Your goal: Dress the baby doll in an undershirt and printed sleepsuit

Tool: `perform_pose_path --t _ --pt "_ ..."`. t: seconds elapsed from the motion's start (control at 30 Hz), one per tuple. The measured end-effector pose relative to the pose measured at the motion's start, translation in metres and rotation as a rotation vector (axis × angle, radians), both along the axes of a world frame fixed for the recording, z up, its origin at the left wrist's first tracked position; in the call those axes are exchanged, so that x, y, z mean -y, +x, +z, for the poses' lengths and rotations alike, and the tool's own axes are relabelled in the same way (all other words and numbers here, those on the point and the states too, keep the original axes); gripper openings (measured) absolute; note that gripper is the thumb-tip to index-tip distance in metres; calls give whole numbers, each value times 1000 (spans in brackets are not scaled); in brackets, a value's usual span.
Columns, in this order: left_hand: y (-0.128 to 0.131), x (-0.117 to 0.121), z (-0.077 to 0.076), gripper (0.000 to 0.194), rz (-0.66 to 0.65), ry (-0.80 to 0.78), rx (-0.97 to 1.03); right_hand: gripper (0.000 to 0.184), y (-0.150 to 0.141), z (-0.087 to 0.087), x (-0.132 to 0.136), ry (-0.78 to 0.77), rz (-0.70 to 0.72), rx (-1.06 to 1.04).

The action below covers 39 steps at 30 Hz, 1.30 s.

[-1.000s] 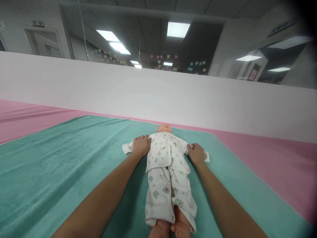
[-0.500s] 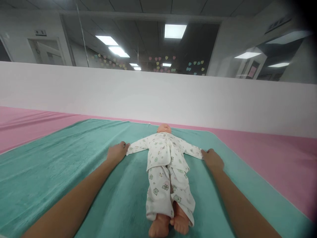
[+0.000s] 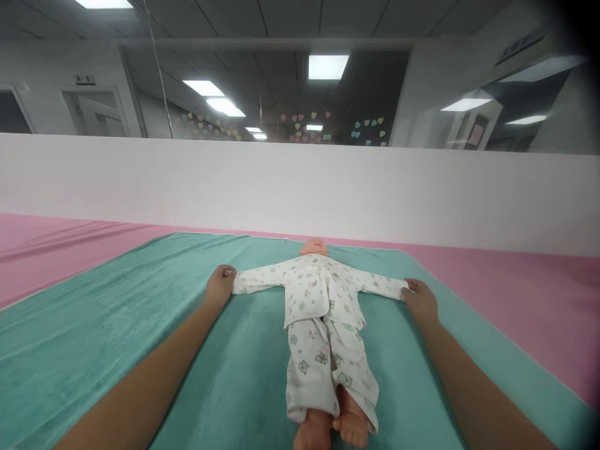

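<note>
A baby doll (image 3: 315,247) lies on its back, feet toward me, in a white printed top (image 3: 307,290) and matching trousers (image 3: 310,369). Both its arms are stretched out sideways. My left hand (image 3: 220,286) is closed on the cuff of the sleeve (image 3: 257,279) at the left of the view. On the other side, my right hand (image 3: 420,300) pinches the end of the opposite sleeve (image 3: 382,284). The doll's hands do not show; the sleeves cover them. Its bare feet (image 3: 351,428) stick out of the trouser legs.
Beneath the doll is a teal blanket (image 3: 117,300), spread over a pink sheet (image 3: 529,300). A low white wall (image 3: 290,187) runs behind the far edge, with a glass pane (image 3: 281,94) above it that carries heart-shaped stickers.
Both hands have moved outward, the right one more, and the two sleeves now look longer and straighter. The camera view has shifted slightly.
</note>
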<state>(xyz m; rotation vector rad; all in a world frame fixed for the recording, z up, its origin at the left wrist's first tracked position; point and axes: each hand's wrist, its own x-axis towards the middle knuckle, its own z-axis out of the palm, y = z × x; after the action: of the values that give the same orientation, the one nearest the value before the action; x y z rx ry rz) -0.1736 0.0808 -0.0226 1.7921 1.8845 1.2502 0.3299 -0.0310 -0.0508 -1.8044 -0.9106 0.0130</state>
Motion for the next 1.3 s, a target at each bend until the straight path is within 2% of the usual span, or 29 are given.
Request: perform_pose_path --t 0.07,0.13,0.17,0.23,0.3,0.33,0.37,0.47,0.6,0.7,0.77,0.87,0.97,1.03,1.13,1.2,1.3 --pt "4 5 2 20 -17 14 -51 33 -15 6 7 -65 -44 129" --pt "19 20 9 19 -64 98 -122 29 -45 16 20 -64 -21 314" --pt "29 32 14 19 -111 150 -154 27 -65 21 30 -34 47 373" --pt "53 62 22 20 -279 160 -155 26 -105 31 54 -61 336 353" --pt "77 97 27 22 -554 99 -145 29 -138 37 77 -128 595 332" --pt "88 113 27 23 -684 96 -197 29 -150 38 87 -169 664 332" --pt "96 128 27 25 -752 99 -256 29 -158 39 94 -200 687 332" --pt "111 154 22 18 -714 124 -312 28 -164 39 103 -242 677 384" --pt "116 162 26 16 -627 212 -357 26 -158 44 102 -177 668 569" --pt "115 176 32 19 -584 195 -330 26 -156 51 109 -151 665 615" --pt "114 196 32 18 -639 131 -284 26 -158 55 123 -159 699 561" --pt "109 236 26 8 -800 63 -216 23 -165 54 156 -224 832 432" --pt "103 267 18 17 -854 64 -181 20 -178 47 191 -281 963 417" --pt "101 275 13 14 -803 60 -180 16 -186 41 207 -277 943 443" --pt "103 276 8 13 -619 122 -240 12 -192 32 217 -278 828 417" --pt "107 277 8 12 -517 204 -342 14 -193 28 217 -284 773 374" --pt "116 286 11 9 -488 258 -550 15 -192 26 216 -281 738 295"
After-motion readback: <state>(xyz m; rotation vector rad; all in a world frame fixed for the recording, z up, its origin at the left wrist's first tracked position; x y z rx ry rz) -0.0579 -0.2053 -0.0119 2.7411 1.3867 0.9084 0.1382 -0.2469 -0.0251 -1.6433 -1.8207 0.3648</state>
